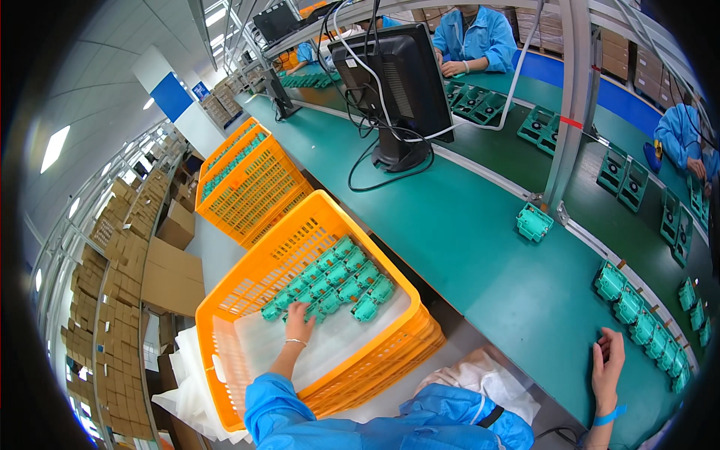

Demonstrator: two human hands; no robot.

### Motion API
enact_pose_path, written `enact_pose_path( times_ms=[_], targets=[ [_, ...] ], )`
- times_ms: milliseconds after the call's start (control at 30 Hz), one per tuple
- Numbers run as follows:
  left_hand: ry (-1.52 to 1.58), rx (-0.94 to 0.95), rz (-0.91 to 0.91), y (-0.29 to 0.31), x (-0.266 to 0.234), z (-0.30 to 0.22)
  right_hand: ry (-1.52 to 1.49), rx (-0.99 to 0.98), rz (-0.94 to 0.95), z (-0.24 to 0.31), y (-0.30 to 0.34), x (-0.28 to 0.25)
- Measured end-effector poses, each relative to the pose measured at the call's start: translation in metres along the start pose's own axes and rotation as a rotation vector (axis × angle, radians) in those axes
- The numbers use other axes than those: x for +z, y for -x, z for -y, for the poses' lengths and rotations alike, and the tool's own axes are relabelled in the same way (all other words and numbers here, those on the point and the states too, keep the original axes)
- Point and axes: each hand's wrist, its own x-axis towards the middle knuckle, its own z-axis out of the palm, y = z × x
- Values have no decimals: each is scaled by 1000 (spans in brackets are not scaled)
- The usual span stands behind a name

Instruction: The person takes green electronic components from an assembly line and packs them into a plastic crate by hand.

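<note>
My left hand [300,324] reaches into an orange plastic crate [217,330], its fingers closed round a green plastic housing at the near end of the packed rows; the fingers hide most of that piece. Beside it, several green housings [350,289] lie in slanting rows on a whitish sheet [330,352] that lines the crate. My right hand [609,364], a blue band at its wrist, is at the green bench top [480,277] with loosely curled fingers apart and nothing in them. A curved row of green housings [643,328] stands just beyond it.
One green housing [534,222] sits alone by a metal post [574,112]. A monitor [397,82] with loose cables stands on the bench. Another orange crate stack [251,187] is behind mine. Co-workers [476,37] sit across the conveyor, which carries green trays [538,129]. Cardboard boxes fill shelves at left.
</note>
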Motion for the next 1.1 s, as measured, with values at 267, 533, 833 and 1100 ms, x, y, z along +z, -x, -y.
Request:
enact_pose_path(
  times_ms=[267,533,833,1100],
  targets=[
    [-408,-404,173,5,-20,23,30,7,-16,-2,0,-2],
    [-224,-362,169,-10,-19,67,46,25,-20,1,-4,5],
    [-219,-261,138,-18,-27,91,34,-6,-33,2,-1,7],
    [-90,-5,20,-22,-11,124,106,9,-15,15,-9,-4]
  ],
)
